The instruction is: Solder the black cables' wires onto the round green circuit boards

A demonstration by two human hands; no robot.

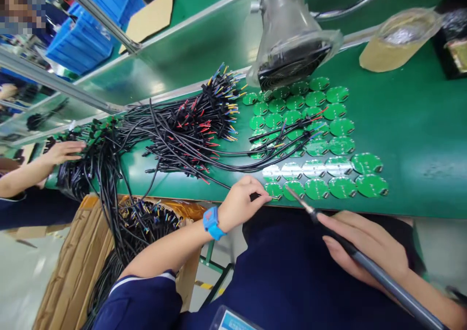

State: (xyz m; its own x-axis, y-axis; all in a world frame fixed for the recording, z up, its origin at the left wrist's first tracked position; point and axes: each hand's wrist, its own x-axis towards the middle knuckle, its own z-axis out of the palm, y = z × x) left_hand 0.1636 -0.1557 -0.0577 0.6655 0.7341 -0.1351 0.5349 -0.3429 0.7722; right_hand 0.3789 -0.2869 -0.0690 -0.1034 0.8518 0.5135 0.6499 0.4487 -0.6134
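My left hand (241, 201), with a blue wristband (214, 223) on its wrist, is closed on a thin black cable (219, 180). Its fingertips meet at the near left round green circuit board (273, 189), where the wire end is too small to make out clearly. A soldering iron (350, 250) is gripped like a pen in my right hand (372, 237). The iron's tip points left, over the second board (294, 190) of the front row. More round green boards (341, 186) lie in rows beyond, several partly covered by loose black cables (280, 138).
A heap of black cables (175, 130) with bared coloured ends fills the bench's left. A fume extractor hood (288, 48) overhangs the back boards; a tan cup (394, 45) stands right. Below left is a cardboard box (78, 257) of cables. A co-worker's hand (63, 152) touches cables at far left.
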